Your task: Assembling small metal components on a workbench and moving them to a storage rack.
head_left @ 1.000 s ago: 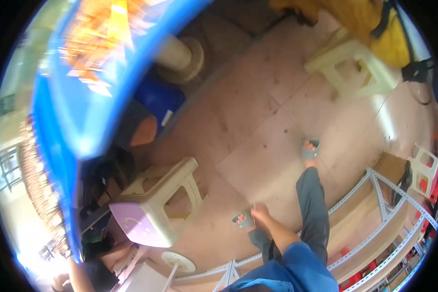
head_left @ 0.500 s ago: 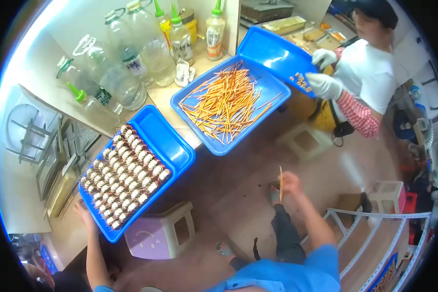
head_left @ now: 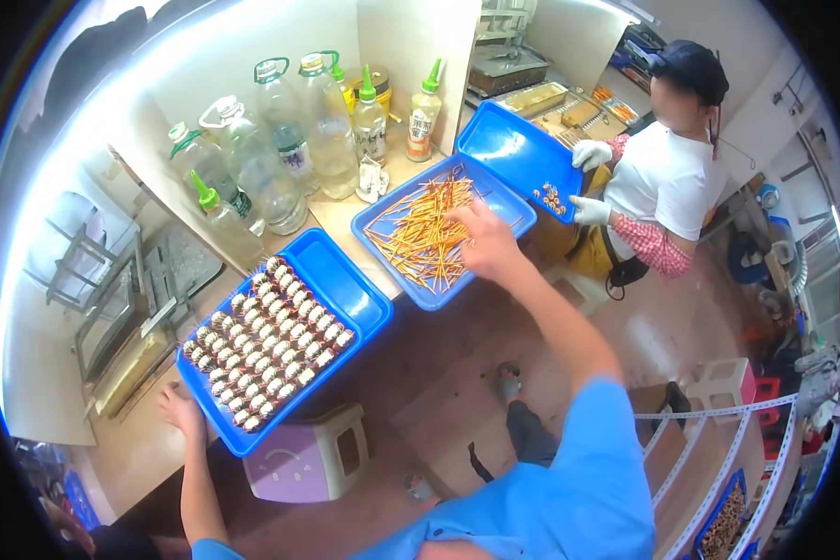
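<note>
Close-packed rows of small white and dark wound pieces with wire ends, like coils [head_left: 269, 336], fill most of a blue tray [head_left: 369, 303] at the left. My left hand [head_left: 181, 409] lies on the worktop by that tray's near left edge, fingers loosely apart and holding nothing. My right arm stretches to a second blue tray [head_left: 523, 222], which holds a loose heap of thin orange-brown sticks [head_left: 415, 238]. My right hand [head_left: 485, 241] is over the heap's right side with its fingers curled in. What lies between those fingers is hidden.
Large clear bottles [head_left: 280, 177] and green-capped squeeze bottles [head_left: 424, 117] line the back. On the right a gloved person [head_left: 667, 177] holds a tilted blue tray [head_left: 495, 140] with a few small pieces. A purple-and-white stool [head_left: 299, 457] and a metal rack [head_left: 719, 411] stand below.
My right hand has moved up and left from above the floor, where it held a thin stick, to the stick heap. The view has shifted; my left hand stays beside the coil tray.
</note>
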Available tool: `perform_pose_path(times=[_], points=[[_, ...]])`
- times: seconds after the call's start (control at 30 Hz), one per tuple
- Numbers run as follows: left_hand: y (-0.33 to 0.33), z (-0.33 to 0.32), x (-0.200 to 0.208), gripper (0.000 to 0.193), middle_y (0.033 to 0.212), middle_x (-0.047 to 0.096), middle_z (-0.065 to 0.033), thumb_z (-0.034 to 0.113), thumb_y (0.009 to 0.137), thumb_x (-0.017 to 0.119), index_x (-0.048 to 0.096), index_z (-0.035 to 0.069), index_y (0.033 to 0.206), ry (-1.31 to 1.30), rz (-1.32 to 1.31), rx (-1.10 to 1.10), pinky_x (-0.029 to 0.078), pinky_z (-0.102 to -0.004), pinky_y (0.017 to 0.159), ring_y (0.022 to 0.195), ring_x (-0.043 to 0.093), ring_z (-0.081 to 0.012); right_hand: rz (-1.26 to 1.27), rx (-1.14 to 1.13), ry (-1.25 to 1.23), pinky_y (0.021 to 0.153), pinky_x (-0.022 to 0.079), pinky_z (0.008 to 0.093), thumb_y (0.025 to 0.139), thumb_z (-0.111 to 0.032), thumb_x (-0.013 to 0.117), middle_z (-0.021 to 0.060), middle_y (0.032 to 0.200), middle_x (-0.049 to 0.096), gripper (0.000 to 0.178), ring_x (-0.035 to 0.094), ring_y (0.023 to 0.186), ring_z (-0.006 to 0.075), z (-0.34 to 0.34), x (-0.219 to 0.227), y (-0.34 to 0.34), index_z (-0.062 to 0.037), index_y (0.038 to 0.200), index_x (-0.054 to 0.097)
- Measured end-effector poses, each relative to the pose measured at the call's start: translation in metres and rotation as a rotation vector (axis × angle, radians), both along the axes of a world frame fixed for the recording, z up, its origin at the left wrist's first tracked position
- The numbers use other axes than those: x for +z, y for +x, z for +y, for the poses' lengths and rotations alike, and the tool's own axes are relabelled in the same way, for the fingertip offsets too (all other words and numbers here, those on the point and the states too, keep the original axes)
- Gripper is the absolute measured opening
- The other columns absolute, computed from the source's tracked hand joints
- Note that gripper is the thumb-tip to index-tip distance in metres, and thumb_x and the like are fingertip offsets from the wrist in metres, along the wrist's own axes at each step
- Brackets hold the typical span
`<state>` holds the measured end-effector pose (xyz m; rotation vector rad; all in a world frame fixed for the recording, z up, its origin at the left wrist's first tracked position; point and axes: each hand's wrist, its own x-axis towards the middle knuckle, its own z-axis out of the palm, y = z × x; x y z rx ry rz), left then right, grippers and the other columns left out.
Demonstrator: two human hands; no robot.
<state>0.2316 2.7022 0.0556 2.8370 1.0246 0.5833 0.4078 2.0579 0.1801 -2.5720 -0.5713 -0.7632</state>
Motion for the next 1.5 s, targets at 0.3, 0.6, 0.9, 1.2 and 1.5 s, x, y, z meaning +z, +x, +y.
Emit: perform_pose_path(times=[0.3,0.6,0.9,1.2,1.5], points=[[0.016,-0.020,0.003,0.039,0.122,0.051,-0.0139,0.022,0.081,0.069,0.057,0.012,0.117,-0.001,-0.029,-0.047,0.036,-0.0518,0.098,0.119,0.047,-0.0368,0.632,-0.247,0.498,0.054,0.045,0.0287,0.093,-0.005,0.057,0.0024,0.071,0.060,0.009,0.054,0.063,0.0098,-0.124,-0.234,-0.262,-0.0079,0.093,0.066],[0.000,-0.009,0.014,0.041,0.124,0.050,-0.0142,0.029,0.085,0.069,0.057,0.012,0.121,0.019,0.019,0.011,0.035,-0.0499,0.101,0.121,0.046,-0.0366,1.272,-0.716,1.355,0.053,0.048,0.0325,0.074,0.000,0.060,0.0071,0.077,0.066,0.030,0.060,0.063,0.0170,-0.139,-0.231,-0.362,-0.0050,0.102,0.066],[-0.002,-0.010,0.016,0.040,0.121,0.051,-0.0138,0.027,0.083,0.070,0.058,0.012,0.118,0.023,0.020,0.031,0.035,-0.0495,0.100,0.119,0.047,-0.0360,0.959,-0.281,1.504,0.061,0.051,0.0300,0.079,-0.009,0.064,0.0068,0.092,0.065,0.043,0.062,0.072,0.0152,-0.108,-0.136,-0.175,-0.0049,0.121,0.060],[0.002,-0.006,0.012,0.040,0.119,0.052,-0.0144,0.028,0.082,0.071,0.057,0.012,0.116,0.062,0.015,0.013,0.039,-0.0493,0.096,0.115,0.050,-0.0362,0.734,0.039,1.997,0.077,0.052,0.0367,0.081,-0.010,0.060,0.0096,0.102,0.064,0.053,0.063,0.087,0.0210,-0.059,-0.100,-0.097,-0.0050,0.133,0.052],[-0.010,0.010,0.017,0.041,0.119,0.052,-0.0156,0.032,0.083,0.070,0.057,0.009,0.114,0.012,0.022,-0.027,0.039,-0.0499,0.095,0.113,0.050,-0.0388,0.660,-0.143,2.078,0.056,0.052,0.0360,0.085,-0.015,0.061,0.0041,0.074,0.062,0.016,0.059,0.061,0.0191,-0.067,-0.086,-0.057,-0.0091,0.099,0.063]])
